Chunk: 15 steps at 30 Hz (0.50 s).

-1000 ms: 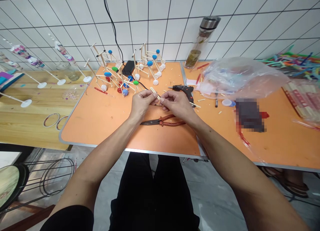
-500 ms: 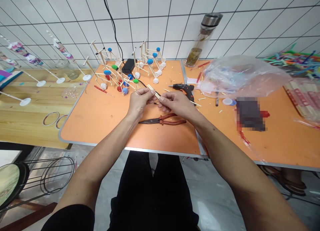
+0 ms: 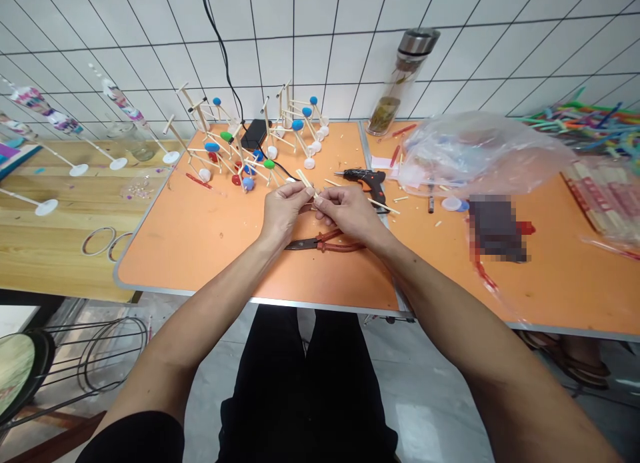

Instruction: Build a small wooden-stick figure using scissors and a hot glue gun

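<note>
Over the middle of the orange table (image 3: 200,243), my left hand (image 3: 283,209) and my right hand (image 3: 347,213) meet, both pinched on thin wooden sticks (image 3: 306,181). The stick ends poke out up and left above my left fingers. A longer stick (image 3: 385,207) shows past my right hand. Red-handled pliers (image 3: 327,243) lie on the table just under my hands.
A black glue gun (image 3: 367,179) lies behind my right hand. Stick-and-bottle-cap models (image 3: 250,149) stand at the back, by a black power adapter (image 3: 254,135). A glass bottle (image 3: 400,83) stands against the wall and a clear plastic bag (image 3: 475,153) to the right. Rings (image 3: 99,240) lie on the wooden table at left.
Both hands have stayed together on the sticks and shifted only slightly; the view has drifted a little.
</note>
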Available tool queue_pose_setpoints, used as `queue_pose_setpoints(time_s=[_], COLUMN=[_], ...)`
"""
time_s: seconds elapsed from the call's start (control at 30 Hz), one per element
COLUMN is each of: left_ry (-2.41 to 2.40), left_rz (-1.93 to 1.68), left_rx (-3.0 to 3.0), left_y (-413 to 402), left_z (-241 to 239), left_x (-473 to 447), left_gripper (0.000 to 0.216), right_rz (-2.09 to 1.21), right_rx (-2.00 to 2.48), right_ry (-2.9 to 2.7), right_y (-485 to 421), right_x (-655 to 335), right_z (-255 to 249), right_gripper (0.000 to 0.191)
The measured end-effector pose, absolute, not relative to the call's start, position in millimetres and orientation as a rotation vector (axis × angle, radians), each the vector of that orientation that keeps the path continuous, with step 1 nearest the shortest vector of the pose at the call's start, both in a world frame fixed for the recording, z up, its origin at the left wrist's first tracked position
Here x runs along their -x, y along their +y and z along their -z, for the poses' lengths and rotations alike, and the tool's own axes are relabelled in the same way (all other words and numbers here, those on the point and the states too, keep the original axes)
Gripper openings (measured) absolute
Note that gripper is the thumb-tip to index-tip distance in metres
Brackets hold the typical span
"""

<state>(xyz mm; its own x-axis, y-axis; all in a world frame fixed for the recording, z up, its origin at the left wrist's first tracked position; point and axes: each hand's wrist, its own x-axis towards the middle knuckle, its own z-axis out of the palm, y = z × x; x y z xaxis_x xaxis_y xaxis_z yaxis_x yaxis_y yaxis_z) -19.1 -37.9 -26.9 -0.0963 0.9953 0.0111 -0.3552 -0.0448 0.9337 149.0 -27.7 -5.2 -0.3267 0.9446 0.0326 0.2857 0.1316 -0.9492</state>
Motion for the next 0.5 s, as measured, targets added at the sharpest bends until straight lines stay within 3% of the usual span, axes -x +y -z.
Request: queue_pose_setpoints(time_s=[0.5], left_ry=[0.985], left_rz=[-1.468], left_rx=[-0.83], left_y=[-40.7], left_z=[21.2], left_x=[11.9], left_gripper=[0.042], right_rz=[-1.255], right_rx=[1.203], right_ry=[-1.634], right_y=[-32.6], right_x=[-138.5], right_z=[8.7], right_gripper=[0.028])
